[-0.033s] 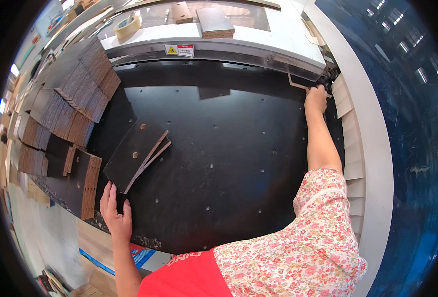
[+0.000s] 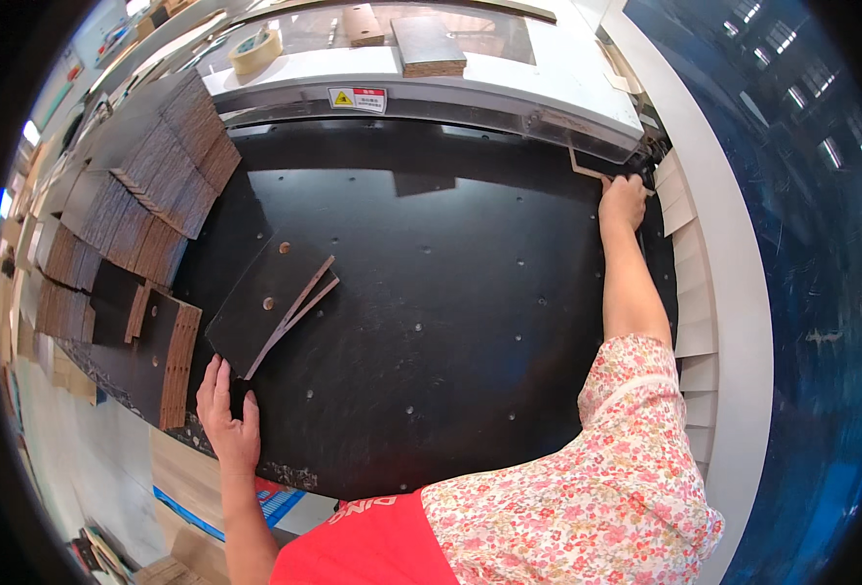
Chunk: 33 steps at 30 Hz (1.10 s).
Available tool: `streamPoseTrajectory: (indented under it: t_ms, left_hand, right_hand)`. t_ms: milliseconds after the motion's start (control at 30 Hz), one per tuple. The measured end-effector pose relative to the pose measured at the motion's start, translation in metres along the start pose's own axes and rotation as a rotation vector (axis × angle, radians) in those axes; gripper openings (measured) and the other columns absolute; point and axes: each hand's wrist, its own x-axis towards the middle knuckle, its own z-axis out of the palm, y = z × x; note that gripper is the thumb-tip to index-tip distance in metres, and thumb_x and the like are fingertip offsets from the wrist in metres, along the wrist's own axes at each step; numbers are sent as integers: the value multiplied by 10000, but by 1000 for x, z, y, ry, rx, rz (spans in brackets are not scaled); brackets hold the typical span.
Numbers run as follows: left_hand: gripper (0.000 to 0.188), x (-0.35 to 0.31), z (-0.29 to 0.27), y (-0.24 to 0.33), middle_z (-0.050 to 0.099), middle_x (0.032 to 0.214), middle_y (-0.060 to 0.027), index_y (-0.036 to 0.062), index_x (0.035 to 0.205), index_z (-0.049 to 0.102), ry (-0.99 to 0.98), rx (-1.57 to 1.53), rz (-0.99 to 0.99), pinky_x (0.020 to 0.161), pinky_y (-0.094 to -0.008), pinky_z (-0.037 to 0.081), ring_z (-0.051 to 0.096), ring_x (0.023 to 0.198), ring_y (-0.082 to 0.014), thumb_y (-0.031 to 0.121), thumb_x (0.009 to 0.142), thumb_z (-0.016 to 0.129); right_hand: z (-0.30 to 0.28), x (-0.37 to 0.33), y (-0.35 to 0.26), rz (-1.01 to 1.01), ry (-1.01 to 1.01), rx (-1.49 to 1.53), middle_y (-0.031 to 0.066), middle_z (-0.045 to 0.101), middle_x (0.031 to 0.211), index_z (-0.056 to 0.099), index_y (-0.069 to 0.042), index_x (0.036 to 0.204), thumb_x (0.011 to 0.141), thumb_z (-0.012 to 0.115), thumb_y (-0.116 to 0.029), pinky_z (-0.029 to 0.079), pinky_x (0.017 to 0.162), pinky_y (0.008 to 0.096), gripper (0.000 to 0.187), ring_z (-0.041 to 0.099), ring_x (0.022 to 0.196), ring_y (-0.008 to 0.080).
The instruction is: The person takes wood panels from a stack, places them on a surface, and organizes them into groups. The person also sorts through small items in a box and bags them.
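My left hand [image 2: 228,417] is at the near-left part of the black tabletop, its fingers stretched and thumb apart. Its fingertips are by the near corner of a dark board [image 2: 255,283] with brown-rimmed holes. Two brown board edges there fan apart in a narrow V, so a second board seems to lie with it. Far to the right, my right hand [image 2: 624,203] is closed on a dark board with a thin pale edge [image 2: 587,173], at the corner of the white machine. Most of that board is hidden under the machine's front and my fingers.
Tall stacks of cut boards [image 2: 148,175] line the left side, with a smaller stack [image 2: 179,366] nearer me. A tape roll [image 2: 255,51] and a small board stack [image 2: 429,47] sit on the machine top. Pleated pale covers [image 2: 696,292] border the black tabletop [image 2: 460,322] at right.
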Motion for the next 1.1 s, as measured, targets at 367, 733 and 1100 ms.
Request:
streamPoseTrajectory:
  t_ms: [367, 733, 1100]
  left_hand:
    - [582, 2, 6, -4, 516, 1409, -131, 80, 1349, 538, 13, -13, 15, 1073, -410, 354, 493, 1258, -334, 31, 779, 646]
    - [560, -1, -4, -11, 513, 1422, -131, 89, 1362, 544, -31, -21, 17, 1090, -404, 356, 478, 1298, -328, 104, 810, 634]
    - [494, -13, 25, -18, 597, 1328, -27, 291, 1362, 567, 60, -2, -107, 1003, -388, 459, 571, 1178, -268, 290, 868, 576]
  right_hand:
    - [-32, -19, -64, 318, -337, 22, 298, 250, 1543, 521, 24, 1367, 880, 449, -702, 135, 1142, 527, 878, 197, 1445, 446]
    - [1, -2, -76, 256, -279, -117, 222, 403, 1491, 587, -21, 1318, 917, 296, -731, 174, 1137, 545, 866, 259, 1423, 424]
    - [50, 50, -86, -107, -128, -26, 212, 427, 1477, 592, -15, 1309, 910, 295, -743, 190, 1127, 536, 882, 288, 1409, 406]
